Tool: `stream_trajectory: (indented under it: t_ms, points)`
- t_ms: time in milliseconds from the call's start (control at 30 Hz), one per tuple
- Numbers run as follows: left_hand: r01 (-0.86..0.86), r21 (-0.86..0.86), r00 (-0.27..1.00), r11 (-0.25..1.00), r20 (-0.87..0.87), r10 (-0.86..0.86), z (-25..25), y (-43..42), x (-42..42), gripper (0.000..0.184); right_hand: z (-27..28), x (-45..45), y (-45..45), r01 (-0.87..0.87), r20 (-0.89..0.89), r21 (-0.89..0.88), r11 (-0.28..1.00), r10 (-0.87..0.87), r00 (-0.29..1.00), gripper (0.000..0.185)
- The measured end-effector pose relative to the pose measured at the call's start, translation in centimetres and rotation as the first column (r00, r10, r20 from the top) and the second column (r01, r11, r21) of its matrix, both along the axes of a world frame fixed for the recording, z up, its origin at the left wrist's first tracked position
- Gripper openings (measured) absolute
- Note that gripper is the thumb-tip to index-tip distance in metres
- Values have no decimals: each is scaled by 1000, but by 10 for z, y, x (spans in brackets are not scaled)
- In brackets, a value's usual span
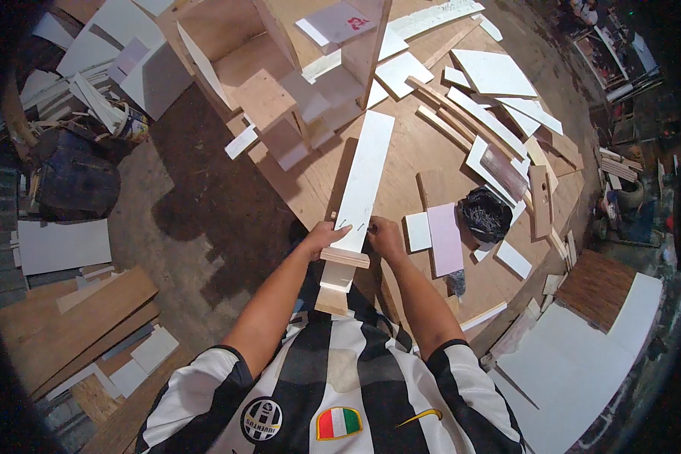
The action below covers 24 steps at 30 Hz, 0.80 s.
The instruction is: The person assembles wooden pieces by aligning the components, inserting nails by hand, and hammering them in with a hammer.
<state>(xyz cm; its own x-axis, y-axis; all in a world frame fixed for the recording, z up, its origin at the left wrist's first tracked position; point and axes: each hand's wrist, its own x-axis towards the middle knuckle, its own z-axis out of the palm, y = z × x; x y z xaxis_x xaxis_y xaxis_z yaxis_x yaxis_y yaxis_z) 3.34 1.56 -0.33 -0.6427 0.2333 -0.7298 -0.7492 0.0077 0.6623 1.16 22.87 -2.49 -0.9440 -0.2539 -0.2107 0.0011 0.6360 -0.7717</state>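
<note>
Grips white board (368, 168) with left hand (327, 237) | curls right hand (387, 239) at opposite edge, can't tell hold | shows two apparent nails (362, 225) started, not flush

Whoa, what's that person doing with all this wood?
They're holding a long white board over a wooden table. The left hand grips its left edge; the right hand is at the right edge. A box-like wooden frame stands ahead, with loose wood pieces and a black bag to the right.
</note>
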Motion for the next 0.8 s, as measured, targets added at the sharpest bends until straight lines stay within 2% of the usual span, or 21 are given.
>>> stream_trajectory:
  t_ms: [67, 700, 767, 800]
  points:
    - [-1, 3, 1000, 1000, -1, 1, 0, 0, -1, 42, -6, 1, 1, 32, 25, -18, 999, -31, 999, 28]
    - [-12, -16, 1000, 1000, 9, 12, -6, 0, 2, 41, -9, 8, -4, 70, 20, -14, 997, -70, 997, 27]
    - [-8, -28, 1000, 1000, 11, 8, 0, 1, 0, 41, -8, 8, -3, 37, -103, -2, 999, -37, 994, 35]
    - [-4, -17, 1000, 1000, 7, 4, -1, 1, 0, 42, -5, 10, -3, 38, -103, -3, 999, -38, 994, 35]
